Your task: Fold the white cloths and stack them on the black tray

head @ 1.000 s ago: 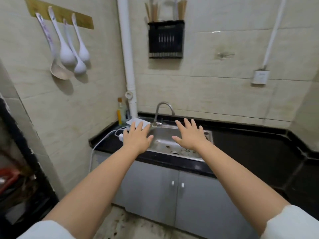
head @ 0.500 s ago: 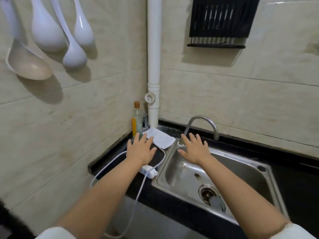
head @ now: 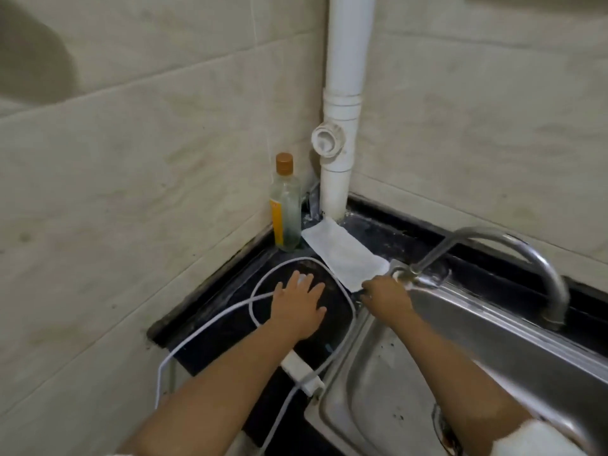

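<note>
A white cloth (head: 343, 258) lies flat on the black counter (head: 210, 327) in the corner, its far end at the foot of the white pipe (head: 342, 103) and its near end by the sink (head: 411, 373) rim. The right hand (head: 386, 296) is at the cloth's near corner, at about 5 o'clock from the cloth's middle, fingers curled at the edge; whether it actually grips the fabric cannot be told. The left hand (head: 297, 307) is open, fingers spread, palm down over a dark tray (head: 339, 324) that sits on the counter at 7 o'clock from the cloth. A white cable (head: 204, 327) loops around the tray and passes under the left forearm to a white adapter (head: 301, 373) near the sink's corner. A bottle (head: 285, 205) with an orange cap stands upright at 10 o'clock from the cloth, beside the pipe. The faucet (head: 513, 255) arches at 3 o'clock, over the sink.
</note>
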`<state>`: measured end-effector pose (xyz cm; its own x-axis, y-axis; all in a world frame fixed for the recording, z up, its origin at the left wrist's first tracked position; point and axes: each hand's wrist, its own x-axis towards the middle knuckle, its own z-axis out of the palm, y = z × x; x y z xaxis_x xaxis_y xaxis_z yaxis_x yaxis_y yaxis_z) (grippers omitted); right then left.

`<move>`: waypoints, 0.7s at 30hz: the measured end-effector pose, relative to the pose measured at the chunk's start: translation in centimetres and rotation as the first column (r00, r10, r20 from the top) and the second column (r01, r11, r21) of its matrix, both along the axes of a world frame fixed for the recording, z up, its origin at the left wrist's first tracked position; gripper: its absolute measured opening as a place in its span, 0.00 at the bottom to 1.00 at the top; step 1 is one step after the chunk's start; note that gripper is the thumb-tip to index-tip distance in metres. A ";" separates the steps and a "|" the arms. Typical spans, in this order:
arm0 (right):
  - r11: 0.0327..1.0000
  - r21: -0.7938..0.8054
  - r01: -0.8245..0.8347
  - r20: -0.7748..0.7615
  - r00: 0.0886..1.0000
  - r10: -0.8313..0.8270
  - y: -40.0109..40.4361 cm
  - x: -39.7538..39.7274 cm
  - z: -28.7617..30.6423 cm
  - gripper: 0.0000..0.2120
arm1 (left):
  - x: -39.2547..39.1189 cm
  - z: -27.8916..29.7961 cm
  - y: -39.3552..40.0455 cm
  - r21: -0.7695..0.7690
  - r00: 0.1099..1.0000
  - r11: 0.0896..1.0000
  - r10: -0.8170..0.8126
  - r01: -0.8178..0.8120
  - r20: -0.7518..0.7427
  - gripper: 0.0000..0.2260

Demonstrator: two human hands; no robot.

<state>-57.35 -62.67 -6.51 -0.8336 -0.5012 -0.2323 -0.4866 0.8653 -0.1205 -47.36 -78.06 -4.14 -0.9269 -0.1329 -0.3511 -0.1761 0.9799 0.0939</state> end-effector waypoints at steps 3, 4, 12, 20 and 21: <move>0.999 -0.024 -0.022 0.045 0.999 0.023 -1.5 -3.0 -3.5 0.16 | -2.3 -1.9 -0.9 0.005 0.998 1.000 0.030 -0.030 0.047 0.24; 0.999 -0.023 -0.034 0.067 0.997 0.036 -1.9 -3.6 -4.4 0.16 | -2.7 -2.3 -1.1 0.011 0.998 0.999 0.034 -0.035 0.058 0.24; 0.996 -0.075 -0.057 0.120 0.991 0.065 -2.7 -5.7 -5.8 0.13 | -4.5 -4.7 -1.4 0.082 0.997 0.994 0.076 -0.074 -0.019 0.24; 0.858 -0.512 -0.049 0.132 0.982 0.134 2.5 -2.8 1.0 0.08 | -7.3 -4.0 2.4 0.127 0.975 0.991 -0.006 0.035 -0.222 0.22; 0.848 -0.527 -0.051 0.118 0.984 0.133 3.6 -2.0 2.0 0.07 | -7.3 -3.5 3.0 0.148 0.951 0.986 -0.026 0.075 -0.307 0.18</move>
<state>-59.34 -59.04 -4.47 -0.7551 -0.6549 -0.0298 -0.5026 0.6074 -0.6152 -54.67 -75.08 -7.66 -0.9967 -0.0489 -0.0653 -0.0657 0.9555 0.2875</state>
